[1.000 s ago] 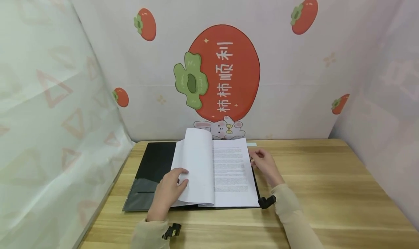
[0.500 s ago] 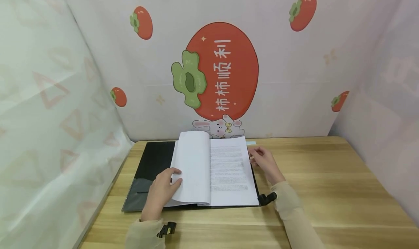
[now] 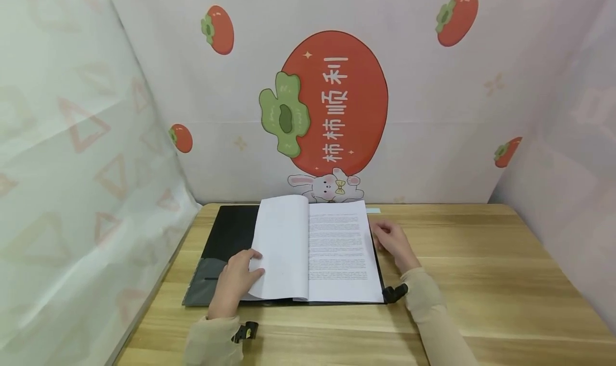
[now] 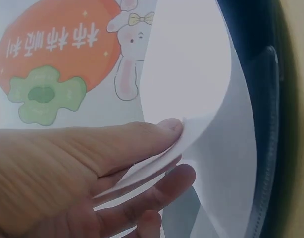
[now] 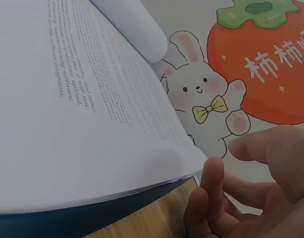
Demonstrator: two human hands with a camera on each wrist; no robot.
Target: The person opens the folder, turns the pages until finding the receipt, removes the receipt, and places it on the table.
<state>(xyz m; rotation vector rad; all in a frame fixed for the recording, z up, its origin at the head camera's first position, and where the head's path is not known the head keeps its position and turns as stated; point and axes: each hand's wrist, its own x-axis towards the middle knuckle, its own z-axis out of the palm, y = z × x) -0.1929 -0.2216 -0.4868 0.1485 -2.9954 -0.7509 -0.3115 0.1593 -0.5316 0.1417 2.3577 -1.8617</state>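
Note:
A black folder (image 3: 233, 230) lies spread on the table with a stack of printed pages (image 3: 339, 254) in it. My left hand (image 3: 236, 278) pinches the outer edge of a turned sheet (image 3: 281, 248), blank on the side that shows, which curves over to the left. In the left wrist view the sheet (image 4: 186, 64) passes between thumb and fingers. My right hand (image 3: 393, 243) is beside the stack's right edge, fingers loosely bent and nothing held. The right wrist view shows its thumb apart from the fingers, near a page corner; whether a fingertip touches the paper I cannot tell.
The wooden table (image 3: 481, 280) extends to the right of the folder. A pale blue tab (image 3: 373, 210) sticks out by the stack's upper right corner. Behind stands a white backdrop (image 3: 423, 115) printed with persimmons and a rabbit; a patterned curtain (image 3: 96, 222) hangs at the left.
My left hand has drawn the turned sheet farther left and lower, so it lies flatter over the black cover. The right hand has stayed beside the stack, its fingers curling in slightly.

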